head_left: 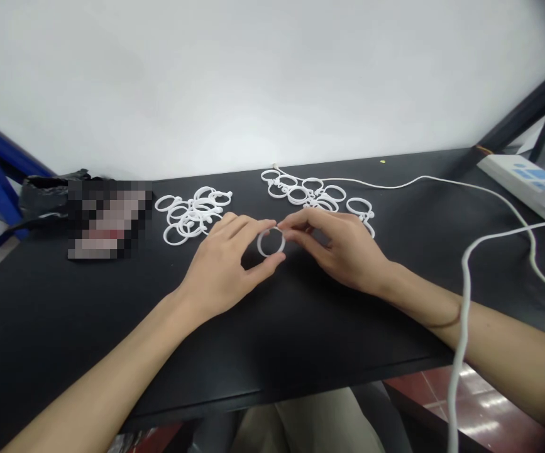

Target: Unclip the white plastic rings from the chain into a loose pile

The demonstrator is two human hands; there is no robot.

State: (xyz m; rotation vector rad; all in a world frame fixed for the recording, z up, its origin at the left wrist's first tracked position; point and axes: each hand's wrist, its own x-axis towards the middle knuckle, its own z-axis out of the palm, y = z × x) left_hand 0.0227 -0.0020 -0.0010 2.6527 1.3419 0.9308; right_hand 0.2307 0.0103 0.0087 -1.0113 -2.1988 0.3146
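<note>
A white plastic ring (259,246) is held up over the black table, between my two hands. My left hand (227,261) grips it from the left, fingers along its top and thumb at its lower edge. At its upper right, the thumb and forefinger of my right hand (341,242) pinch together; any small part between these fingertips is hidden. Beyond my left hand lies a heap of similar white rings (176,215) with small knobs. A second group of white rings (298,194) spreads out behind my right hand, which partly covers it.
A white cable (463,296) hangs in front of my right forearm, and another runs along the back. At right stands a white device (520,182) with blue markings. Blurred packaging (109,220) and a black plastic bag (48,195) lie left. A pale wall closes the rear.
</note>
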